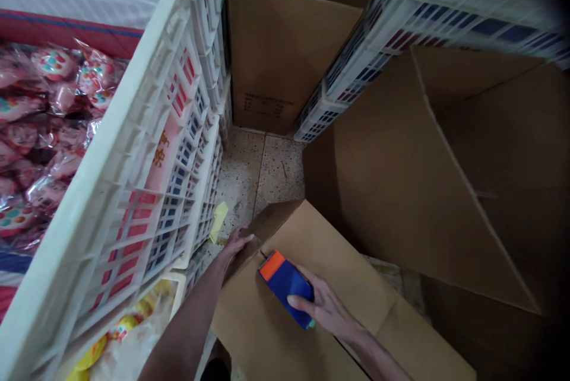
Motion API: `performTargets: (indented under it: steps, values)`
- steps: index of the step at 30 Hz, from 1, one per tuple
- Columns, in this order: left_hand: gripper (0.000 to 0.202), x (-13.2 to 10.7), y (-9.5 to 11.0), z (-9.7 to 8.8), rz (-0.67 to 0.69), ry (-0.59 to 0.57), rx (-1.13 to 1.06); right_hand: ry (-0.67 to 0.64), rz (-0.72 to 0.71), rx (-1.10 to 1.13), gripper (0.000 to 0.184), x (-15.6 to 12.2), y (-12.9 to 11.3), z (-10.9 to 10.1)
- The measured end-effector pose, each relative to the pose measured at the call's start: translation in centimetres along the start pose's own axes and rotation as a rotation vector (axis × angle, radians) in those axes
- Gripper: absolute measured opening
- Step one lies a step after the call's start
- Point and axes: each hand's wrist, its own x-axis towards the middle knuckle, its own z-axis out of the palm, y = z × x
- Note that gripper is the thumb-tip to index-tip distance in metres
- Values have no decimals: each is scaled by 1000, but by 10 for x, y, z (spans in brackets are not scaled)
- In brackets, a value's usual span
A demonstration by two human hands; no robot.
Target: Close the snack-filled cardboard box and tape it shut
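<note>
We see a white crate [146, 149] holding pink wrapped packets [48, 108], a yellow scrap [219, 221] on the speckled floor [262, 173].
</note>
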Motion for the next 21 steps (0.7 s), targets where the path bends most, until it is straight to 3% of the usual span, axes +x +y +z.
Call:
performTargets:
  steps: [4,7,10,13,17,21]
  values:
    - [27,6,-1,-6,-57,64,45,2,33,1,81,-1,-2,1]
    - [28,-8,11,-16,-25,59,55,12,42,18,82,-2,-4,3]
    - [42,-35,26,-23,37,-80,37,1,42,13,82,-2,-7,4]
    - [58,-49,34,-18,44,-263,36,-8,34,7,83,-2,-6,2]
    - [58,-31,32,-9,23,-359,51,1,-9,-40,85,-3,-4,0]
    - [52,-23,35,-14,55,-279,50,-21,-5,-16,81,-5,-8,0]
